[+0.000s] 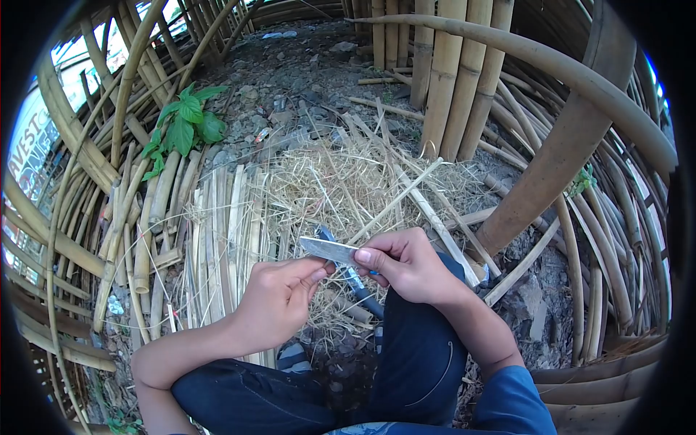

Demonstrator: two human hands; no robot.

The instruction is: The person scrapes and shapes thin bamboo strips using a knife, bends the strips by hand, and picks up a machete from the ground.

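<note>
In the middle of the head view, my right hand (pixel 407 264) is closed round a knife (pixel 330 250), whose flat grey blade points left. The blade's tip end lies just above the fingers of my left hand (pixel 279 297). That left hand is closed in a pinch, and what it may hold is too small to make out. Below the blade, a dark-handled tool (pixel 362 291) with a blue part slants down between my knees. Pale bamboo shavings (pixel 348 185) are heaped on the ground beyond my hands.
Split bamboo strips (pixel 217 239) lie on the left, beside a leafy green plant (pixel 185 123). Upright bamboo poles (pixel 464 80) stand at the back right, and a thick slanting pole (pixel 547 167) rises on the right. More poles are stacked along both sides.
</note>
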